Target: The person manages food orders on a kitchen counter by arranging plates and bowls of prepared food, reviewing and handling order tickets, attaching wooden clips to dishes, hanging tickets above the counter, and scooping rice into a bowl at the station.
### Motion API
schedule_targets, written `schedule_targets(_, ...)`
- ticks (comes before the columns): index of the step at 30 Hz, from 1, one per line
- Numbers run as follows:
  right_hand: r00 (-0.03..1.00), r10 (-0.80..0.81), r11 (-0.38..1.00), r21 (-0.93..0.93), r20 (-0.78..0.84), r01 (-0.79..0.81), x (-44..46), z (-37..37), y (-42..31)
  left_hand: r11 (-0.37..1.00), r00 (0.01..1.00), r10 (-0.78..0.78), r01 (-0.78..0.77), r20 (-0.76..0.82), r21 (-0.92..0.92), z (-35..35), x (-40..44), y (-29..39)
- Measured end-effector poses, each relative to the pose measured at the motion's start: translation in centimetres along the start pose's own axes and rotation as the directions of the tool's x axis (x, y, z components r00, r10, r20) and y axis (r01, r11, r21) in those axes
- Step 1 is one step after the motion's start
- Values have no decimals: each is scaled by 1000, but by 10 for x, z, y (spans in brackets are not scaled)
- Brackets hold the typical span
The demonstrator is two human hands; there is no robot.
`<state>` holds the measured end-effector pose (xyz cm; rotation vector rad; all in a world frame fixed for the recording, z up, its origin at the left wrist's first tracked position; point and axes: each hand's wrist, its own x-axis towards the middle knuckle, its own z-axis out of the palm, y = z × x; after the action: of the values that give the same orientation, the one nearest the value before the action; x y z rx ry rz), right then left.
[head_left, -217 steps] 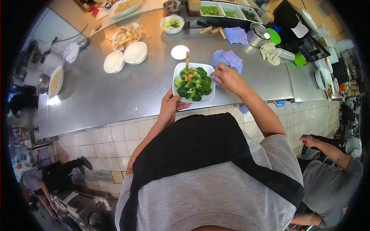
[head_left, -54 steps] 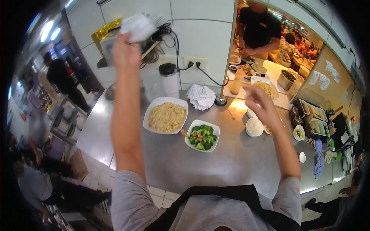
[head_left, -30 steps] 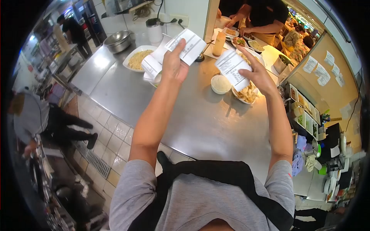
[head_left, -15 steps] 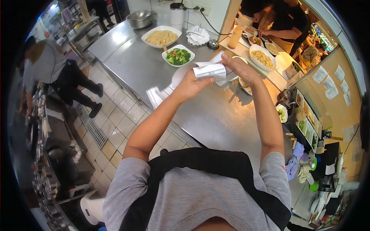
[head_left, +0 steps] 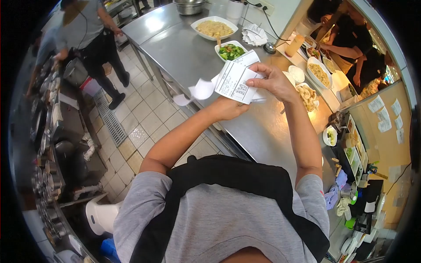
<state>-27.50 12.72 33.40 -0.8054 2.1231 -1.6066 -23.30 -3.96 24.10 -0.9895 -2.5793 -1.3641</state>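
Observation:
Several printed paper receipts (head_left: 232, 82) are held up over the counter's near edge, one with a square code facing me. My left hand (head_left: 229, 108) is closed on them from below, its fingers partly hidden by the paper. At their right edge my right hand (head_left: 276, 82) pinches the slips, thumb in front. A curled paper tail (head_left: 202, 89) hangs off to the left. Just beyond the slips stands a white bowl of green vegetables (head_left: 231, 52). Behind my right hand is a dish of pale, lumpy food (head_left: 307, 97).
The steel counter (head_left: 162, 48) also bears a bowl of yellowish food (head_left: 215, 29), crumpled receipts (head_left: 254, 35) and a bell (head_left: 269, 47). Other people work beyond the pass window, where a sauce bottle (head_left: 294, 45) stands. A co-worker (head_left: 92, 39) stands at the stove side, left.
The receipts have gone from curled to fanned out, with print facing me. My right hand now pinches their edge. My view has shifted, and the co-worker at left has moved and straightened up.

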Motion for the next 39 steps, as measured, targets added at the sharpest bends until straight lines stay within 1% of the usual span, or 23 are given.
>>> schedule_targets(2, 1000, -22, 999, 28, 8, 22, 2, 6, 4, 997, 989, 40, -48, -140, -55, 4, -12, -10)
schedule_targets(5, 999, -31, 995, 93, 35, 28, 4, 18, 10, 989, 983, -73, 51, -167, -138, 0, -29, -19)
schedule_targets(8, 996, -89, 991, 104, 23, 86, 9, 29, 19, 975, 947, -115, 50, -299, -218, -7, -46, -19)
schedule_targets(11, 991, -128, 977, 179, 38, 119, 15, 40, 25, 962, 935, -158, 73, -318, -264, -18, -63, -26)
schedule_targets(14, 993, -99, 974, 209, 63, 83, 22, 49, 24, 960, 905, -199, 104, -376, -259, -24, -78, -37)
schedule_targets(17, 993, -95, 970, 232, 74, 75, 32, 59, 25, 926, 892, -339, 258, -300, -277, -29, -92, -50)
schedule_targets(20, 990, -134, 969, 214, 46, 121, 41, 71, 24, 929, 823, -324, 185, -466, -320, -33, -99, -43)
schedule_targets(23, 996, -88, 987, 134, -7, 88, 49, 78, 24, 882, 695, -369, 52, -617, -469, -33, -97, -48)
schedule_targets(24, 996, -77, 989, 125, -43, 82, 51, 82, 25, 845, 649, -417, 18, -637, -535, -32, -98, -51)
schedule_targets(26, 992, -62, 992, 105, -108, 74, 57, 93, 33, 720, 605, -482, -137, -634, -680, -36, -98, -46)
schedule_targets(27, 986, -59, 997, 47, -155, 67, 60, 99, 36, 645, 584, -515, -219, -628, -732, -39, -98, -42)
schedule_targets(28, 978, -59, 998, -11, -202, 58, 61, 105, 39, 533, 553, -594, -272, -584, -801, -40, -98, -36)
schedule_targets(29, 966, -62, 997, -67, -250, 46, 63, 113, 44, 454, 541, -607, -364, -582, -813, -41, -99, -31)
schedule_targets(30, 943, -115, 991, -95, -312, 89, 65, 120, 53, 371, 532, -619, -451, -578, -812, -41, -100, -27)
schedule_targets(31, 940, -116, 989, -126, -322, 79, 66, 126, 55, 282, 525, -630, -532, -572, -799, -41, -100, -23)
schedule_targets(34, 932, -135, 975, -212, -335, 65, 62, 143, 56, 274, 511, -651, -531, -561, -802, -41, -100, -19)
schedule_targets(37, 972, -100, 945, -327, -212, 26, 63, 139, 56, 574, 476, -630, -246, -613, -781, -36, -101, -33)
schedule_targets(38, 962, -145, 907, -419, -230, 37, 65, 136, 51, 670, 457, -577, -208, -676, -712, -34, -101, -41)
schedule_targets(39, 951, -191, 861, -507, -244, 43, 68, 129, 43, 797, 473, -502, -73, -724, -600, -33, -104, -47)
